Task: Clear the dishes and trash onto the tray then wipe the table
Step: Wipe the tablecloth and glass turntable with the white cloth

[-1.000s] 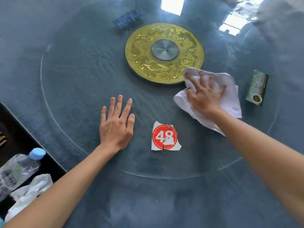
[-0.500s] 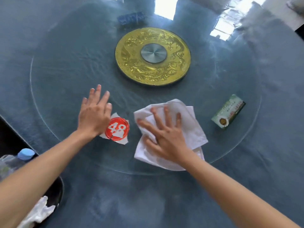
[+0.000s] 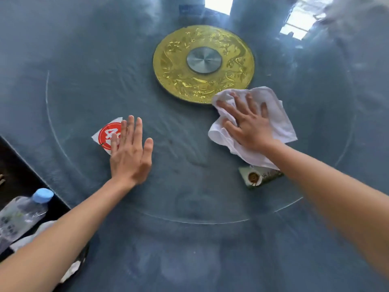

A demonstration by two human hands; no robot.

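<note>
Glass turntable (image 3: 88,85) on a blue-clothed round table takes up most of the view. Nearest, at the table's left edge, a black tray (image 3: 19,171) w/ a water bottle (image 3: 23,213) and crumpled white trash already in it. Further in, left hand (image 3: 130,152) lies flat, fingers straight, partly over the red 48 card (image 3: 106,134), probably to steady the glass. Right hand (image 3: 250,123) is spread flat, pressing the white cloth (image 3: 280,121) onto the glass to wipe; a green packet (image 3: 255,178) lies partly under that wrist, near the turntable's near edge. Beyond, cloth's far corner touches the gold centre disc (image 3: 174,66).
</note>
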